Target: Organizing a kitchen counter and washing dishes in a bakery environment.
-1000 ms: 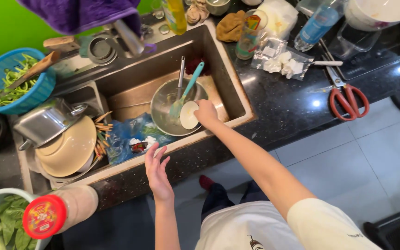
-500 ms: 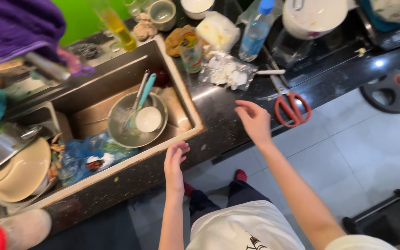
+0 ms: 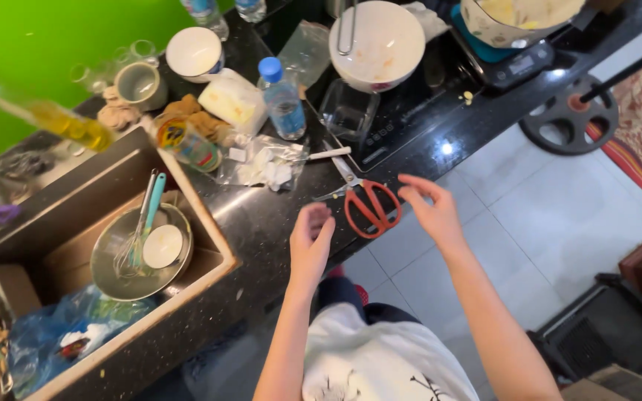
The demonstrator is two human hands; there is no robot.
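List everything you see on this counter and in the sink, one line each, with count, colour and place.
scissors: 1, orange handles, counter edge between the two hands
plastic bag of white pieces: 1, clear, left of the scissors
water bottle: 1, clear with blue cap, upright behind the bag
large bowl: 1, white, on the dark cooktop
glass dish: 1, clear, in front of the large bowl
small bowl: 1, white, back of counter
mug: 1, grey-green, left of the small bowl
metal bowl: 1, steel, in the sink, holding a whisk and a small white dish
weight plate: 1, black, on the floor
left hand: empty, over counter edge
right hand: empty, fingers spread, beside the scissors
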